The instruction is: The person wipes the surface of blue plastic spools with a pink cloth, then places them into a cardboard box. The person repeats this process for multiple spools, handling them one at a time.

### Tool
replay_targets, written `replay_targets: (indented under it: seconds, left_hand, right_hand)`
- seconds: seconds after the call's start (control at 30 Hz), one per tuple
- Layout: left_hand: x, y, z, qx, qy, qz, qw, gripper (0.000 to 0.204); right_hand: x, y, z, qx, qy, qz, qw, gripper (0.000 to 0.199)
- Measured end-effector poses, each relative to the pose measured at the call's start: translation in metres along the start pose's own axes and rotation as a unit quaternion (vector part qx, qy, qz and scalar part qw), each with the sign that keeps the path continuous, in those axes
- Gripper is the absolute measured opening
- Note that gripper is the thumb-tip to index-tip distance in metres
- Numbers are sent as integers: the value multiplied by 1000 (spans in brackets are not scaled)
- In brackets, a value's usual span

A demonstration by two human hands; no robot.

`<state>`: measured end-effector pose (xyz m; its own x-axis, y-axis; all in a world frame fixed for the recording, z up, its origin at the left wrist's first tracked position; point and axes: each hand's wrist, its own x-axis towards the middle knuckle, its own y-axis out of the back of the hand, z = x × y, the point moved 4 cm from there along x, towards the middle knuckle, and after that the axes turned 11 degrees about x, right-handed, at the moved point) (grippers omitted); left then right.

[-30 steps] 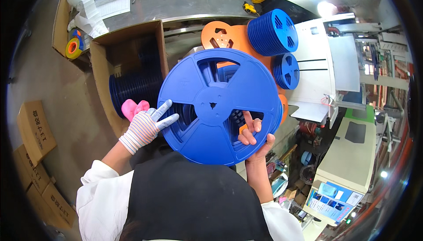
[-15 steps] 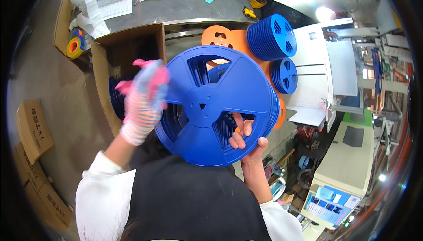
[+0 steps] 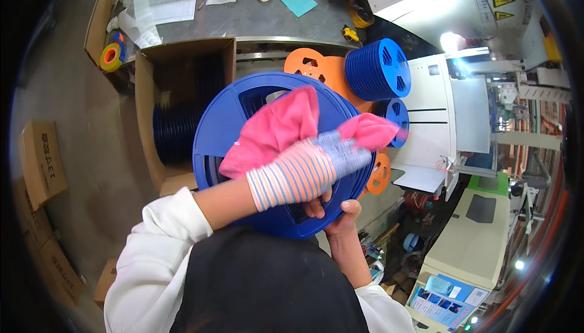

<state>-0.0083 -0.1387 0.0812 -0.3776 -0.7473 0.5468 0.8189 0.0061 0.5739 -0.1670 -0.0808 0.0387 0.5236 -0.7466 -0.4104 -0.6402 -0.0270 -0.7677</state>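
A stack of large blue plastic reels [image 3: 214,117] is held up before me, its cut-out face turned toward me. My left hand [image 3: 304,169], in a striped knit glove, lies across this face. It is closed on a bright pink cloth [image 3: 274,132], which bulges out on both sides of the hand. At the lower right of the stack, my bare right hand [image 3: 342,217] grips the rim, with some fingers through a window of the reels. The cloth and gloved hand cover the reel's hub.
An open cardboard box [image 3: 146,102] with dark blue reels [image 3: 173,132] inside stands to the left. Beyond are orange reels [image 3: 304,65] and stacked blue reels [image 3: 371,71]. A grey worktable [image 3: 237,20] with papers is at the back. Closed cartons [image 3: 45,163] sit far left.
My left hand has swept right with the pink cloth, from beside the stack onto its face. My right hand keeps its hold on the reels. The view has shifted slightly.
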Motion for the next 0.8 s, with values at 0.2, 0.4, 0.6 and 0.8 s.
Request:
replay_targets:
  seconds: [0.2,0.4,0.6,0.8]
  left_hand:
    - [-53,10,-25,80,133,-35,987,51]
    - [-141,-11,-57,94,261,-23,960,42]
    - [-175,-25,-120,-286,523,137,791,52]
    - [-161,-35,-108,-644,496,292,503,24]
  right_hand:
    - [-2,10,0,40,3,-55,998,38]
    - [-6,29,-1,91,19,-61,994,34]
    - [-6,30,1,92,17,-80,992,34]
    - [-4,20,1,59,7,-55,997,35]
